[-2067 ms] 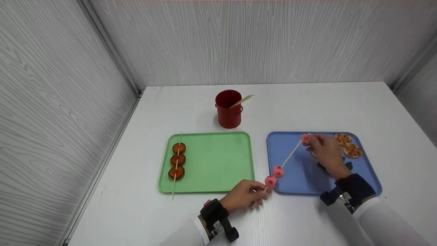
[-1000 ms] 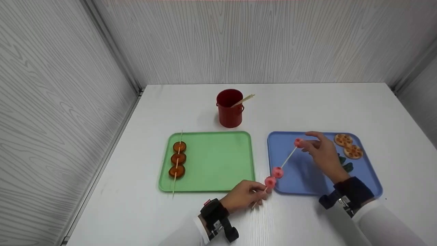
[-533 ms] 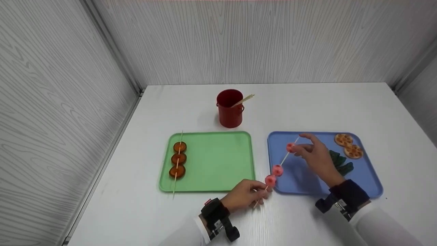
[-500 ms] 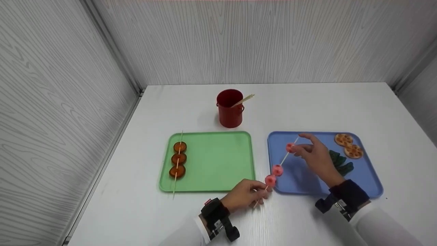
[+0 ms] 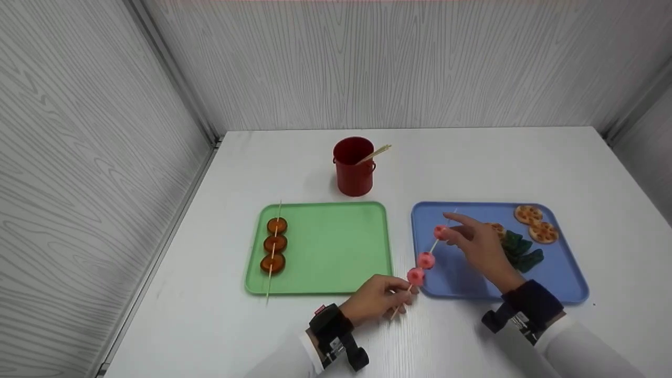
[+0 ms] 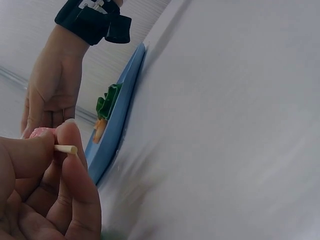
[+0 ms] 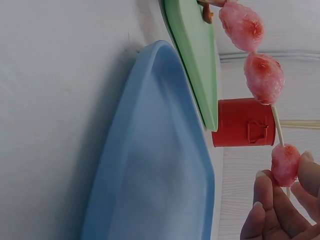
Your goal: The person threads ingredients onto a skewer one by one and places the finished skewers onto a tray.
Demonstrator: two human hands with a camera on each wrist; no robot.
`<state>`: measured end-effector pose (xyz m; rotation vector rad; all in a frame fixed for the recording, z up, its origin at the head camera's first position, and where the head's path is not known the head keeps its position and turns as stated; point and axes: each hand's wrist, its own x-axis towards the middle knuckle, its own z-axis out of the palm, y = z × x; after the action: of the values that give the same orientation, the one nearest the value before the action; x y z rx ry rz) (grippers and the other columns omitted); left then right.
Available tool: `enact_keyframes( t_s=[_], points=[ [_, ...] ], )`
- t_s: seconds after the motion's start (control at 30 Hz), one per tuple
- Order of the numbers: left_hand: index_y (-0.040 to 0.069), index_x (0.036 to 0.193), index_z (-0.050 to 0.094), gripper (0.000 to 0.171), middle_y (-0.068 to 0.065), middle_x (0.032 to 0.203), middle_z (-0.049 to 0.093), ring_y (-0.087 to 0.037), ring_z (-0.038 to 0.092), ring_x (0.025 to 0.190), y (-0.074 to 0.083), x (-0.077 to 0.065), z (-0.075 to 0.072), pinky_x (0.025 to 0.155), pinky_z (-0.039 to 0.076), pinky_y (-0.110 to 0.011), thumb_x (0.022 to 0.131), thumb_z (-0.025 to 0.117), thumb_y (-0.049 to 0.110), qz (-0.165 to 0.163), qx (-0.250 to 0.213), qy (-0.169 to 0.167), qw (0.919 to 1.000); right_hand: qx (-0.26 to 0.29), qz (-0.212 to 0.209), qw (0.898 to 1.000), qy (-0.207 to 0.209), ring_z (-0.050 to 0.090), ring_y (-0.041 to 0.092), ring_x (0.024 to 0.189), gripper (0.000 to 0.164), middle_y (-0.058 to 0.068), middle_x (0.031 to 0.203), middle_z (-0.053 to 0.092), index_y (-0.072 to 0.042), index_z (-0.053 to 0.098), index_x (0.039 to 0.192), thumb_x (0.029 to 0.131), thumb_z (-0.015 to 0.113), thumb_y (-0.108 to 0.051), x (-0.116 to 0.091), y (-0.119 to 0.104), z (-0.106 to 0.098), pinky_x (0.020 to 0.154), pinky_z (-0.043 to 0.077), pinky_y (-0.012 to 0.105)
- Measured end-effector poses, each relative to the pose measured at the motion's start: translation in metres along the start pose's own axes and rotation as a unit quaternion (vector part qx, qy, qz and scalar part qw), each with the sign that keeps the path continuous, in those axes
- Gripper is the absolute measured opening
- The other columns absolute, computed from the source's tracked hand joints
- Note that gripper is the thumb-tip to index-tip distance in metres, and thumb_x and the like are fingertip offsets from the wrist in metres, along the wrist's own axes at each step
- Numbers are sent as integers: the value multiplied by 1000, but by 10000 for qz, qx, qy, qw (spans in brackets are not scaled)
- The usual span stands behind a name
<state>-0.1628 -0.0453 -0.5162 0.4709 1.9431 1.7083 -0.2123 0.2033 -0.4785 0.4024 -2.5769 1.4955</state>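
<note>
With thumb and fingers, my left hand (image 5: 375, 300) pinches the lower end of a thin wooden skewer (image 5: 395, 313). Two glossy pink oval food pieces, a lower one (image 5: 416, 276) and an upper one (image 5: 426, 260), sit close together on it near that hand. My right hand (image 5: 480, 249) pinches a third pink piece (image 7: 285, 165) higher on the skewer, above the blue tray (image 5: 446, 294). A short length of skewer shows beyond this piece. In the left wrist view, the skewer's blunt end (image 6: 66, 149) pokes out between thumb and fingertip.
On the left, a green tray (image 5: 336, 247) bears a skewer with three brown round slices (image 5: 274, 243). Behind stands a red bucket (image 5: 354, 176) with thin sticks (image 5: 375, 153) leaning out. Lotus-root-like slices (image 5: 543, 232) and dark green leafy pieces (image 5: 525, 254) lie on the blue tray.
My right hand has slid the third pink piece down the skewer toward the other two, baring the skewer's upper tip. My left hand has stayed nearly still, holding the lower end.
</note>
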Motion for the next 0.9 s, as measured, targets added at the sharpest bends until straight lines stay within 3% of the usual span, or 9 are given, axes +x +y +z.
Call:
enact_keyframes(
  t_s=[0.2,0.43,0.67,0.73,0.9],
  points=[
    [-1,110,69,18,-12,88,70,-8,60,63,0,0,0,50,47,-17,94,61,3,-24,34,-57,10000,-103,154,9998,-108,67,25,85,31,9,98,73,0,66,122,97,62,-19,-2,0,5,74,55,24],
    [0,109,70,17,-4,84,70,-9,61,64,0,1,-1,51,48,-17,94,61,4,-2,51,-53,10000,38,315,9989,-333,67,27,89,33,8,101,73,-1,66,122,97,61,-22,-5,-2,10,79,56,38],
    [0,110,69,18,-4,85,70,-8,62,64,0,1,-1,52,50,-19,95,61,6,-56,94,-64,9999,7,256,9989,-405,67,20,92,31,6,107,72,-3,67,121,97,62,-21,-8,-4,15,79,55,26],
    [0,110,69,18,-5,84,70,-8,61,64,1,0,-1,51,49,-18,95,61,5,-74,78,-38,9999,-28,200,9989,-411,67,22,91,28,9,107,72,0,67,120,97,61,-16,-10,-15,15,78,55,24],
    [0,108,70,17,-11,85,70,-10,61,63,1,-2,0,49,46,-17,94,62,3,-93,-51,30,9999,37,162,9990,-412,67,17,90,27,8,107,72,-2,68,119,97,62,-15,-12,-17,15,76,54,21]
  ],
)
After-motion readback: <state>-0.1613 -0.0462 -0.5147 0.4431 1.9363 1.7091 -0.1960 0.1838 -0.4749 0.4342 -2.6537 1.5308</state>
